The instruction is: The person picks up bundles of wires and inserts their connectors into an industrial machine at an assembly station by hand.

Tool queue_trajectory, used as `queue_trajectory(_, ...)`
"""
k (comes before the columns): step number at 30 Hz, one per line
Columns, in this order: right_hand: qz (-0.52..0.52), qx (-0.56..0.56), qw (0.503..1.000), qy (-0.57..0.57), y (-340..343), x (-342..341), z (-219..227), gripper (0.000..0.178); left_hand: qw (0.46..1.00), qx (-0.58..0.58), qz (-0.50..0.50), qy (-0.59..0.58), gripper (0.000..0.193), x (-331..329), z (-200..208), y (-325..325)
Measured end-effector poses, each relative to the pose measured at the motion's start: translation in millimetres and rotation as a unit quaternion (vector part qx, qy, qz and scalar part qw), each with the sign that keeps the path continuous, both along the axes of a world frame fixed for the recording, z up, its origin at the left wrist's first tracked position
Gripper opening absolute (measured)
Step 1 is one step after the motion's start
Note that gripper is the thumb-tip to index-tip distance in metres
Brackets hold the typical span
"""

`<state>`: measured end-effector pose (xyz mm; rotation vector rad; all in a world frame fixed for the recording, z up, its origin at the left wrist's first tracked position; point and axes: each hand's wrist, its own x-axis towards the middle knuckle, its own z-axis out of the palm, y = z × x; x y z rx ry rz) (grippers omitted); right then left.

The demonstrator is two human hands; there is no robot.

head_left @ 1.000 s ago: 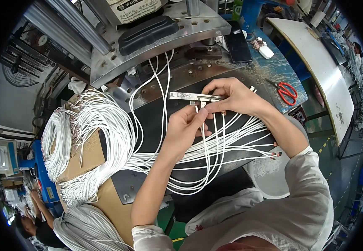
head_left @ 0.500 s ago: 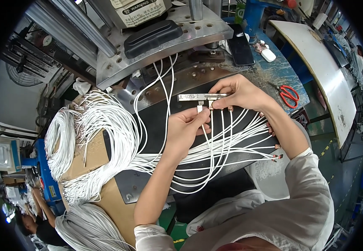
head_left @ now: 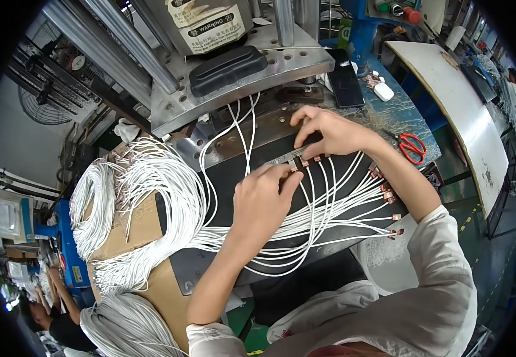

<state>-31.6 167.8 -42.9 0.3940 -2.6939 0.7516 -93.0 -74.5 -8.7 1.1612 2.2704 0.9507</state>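
A slim metal bar (head_left: 282,159) lies low over the black mat, with several white cables plugged along its near side. Copper-coloured connectors (head_left: 317,159) show at the cable ends. My left hand (head_left: 264,197) is closed at the bar's left end, fingers curled and thumb beside a plug; its fingertips are partly hidden. From the far right side, my right hand (head_left: 336,134) grips the bar between thumb and bent fingers. White cables (head_left: 305,220) run from the bar and loop back left beneath my left forearm.
Bundled white cables (head_left: 163,220) rest on cardboard at left, with a grey coil (head_left: 130,321) below. A metal press plate (head_left: 240,89) stands beyond the mat. Red-handled scissors (head_left: 411,149) and a dark phone (head_left: 345,80) lie at right. Another person (head_left: 61,321) works far left.
The bar has gone down toward the mat and tilted, its left end nearer me. My left hand has shifted from a cable plug to the bar's end. The whole view has moved slightly.
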Motion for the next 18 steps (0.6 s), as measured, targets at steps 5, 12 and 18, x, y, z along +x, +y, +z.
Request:
queue_trajectory(5,-0.238,-0.142,0.961,-0.010,23,-103,4,0.031,0.869,0.145,0.020,0.473,0.031,-66,-28,38)
queue_trajectory(12,-0.032,-0.286,0.903,0.319,122,-141,-34,0.025,0.912,0.014,0.013,0.410,0.040,-62,-3,122)
queue_trajectory(18,-0.226,0.080,0.957,0.163,43,-112,3,0.020,0.901,0.092,0.001,0.423,0.014,-82,-18,80)
